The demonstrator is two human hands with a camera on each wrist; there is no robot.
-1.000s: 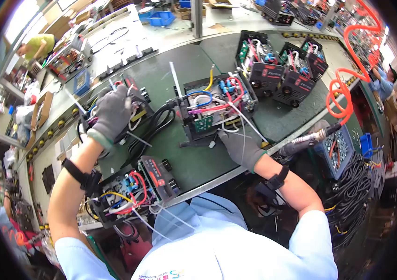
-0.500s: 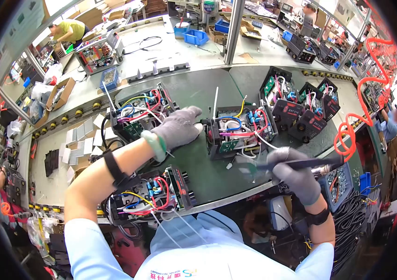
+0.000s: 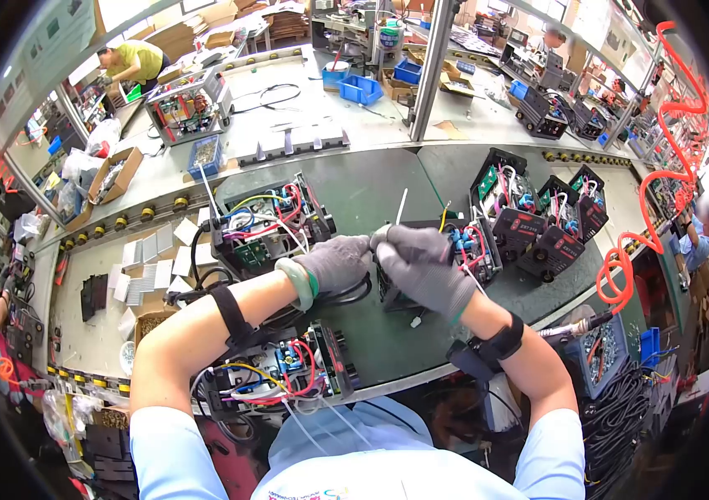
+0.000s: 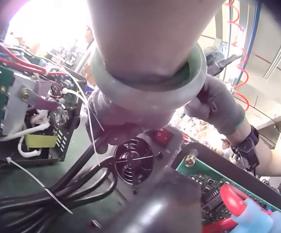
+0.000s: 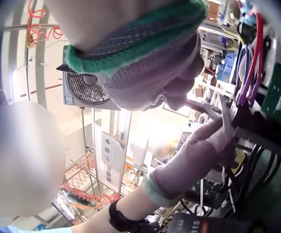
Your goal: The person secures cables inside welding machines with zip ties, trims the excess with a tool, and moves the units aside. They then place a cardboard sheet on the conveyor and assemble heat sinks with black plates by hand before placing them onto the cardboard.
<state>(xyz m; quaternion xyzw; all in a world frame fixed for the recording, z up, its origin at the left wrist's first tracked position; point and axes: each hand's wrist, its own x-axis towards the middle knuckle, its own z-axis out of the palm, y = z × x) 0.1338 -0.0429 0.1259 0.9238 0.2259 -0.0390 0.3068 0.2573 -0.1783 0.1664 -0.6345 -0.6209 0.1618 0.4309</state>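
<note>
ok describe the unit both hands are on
Find the green bench with several open black units. The middle unit is it. Only there do the left hand and the right hand, gripping a black tool, meet.

Bright overhead light — fisheye bending, dark corners; wrist views glare-washed, blurred close up.

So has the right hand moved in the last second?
Yes. The right hand, gripping cutters, left the bench's front edge for the middle open unit, meeting the left hand.
</note>
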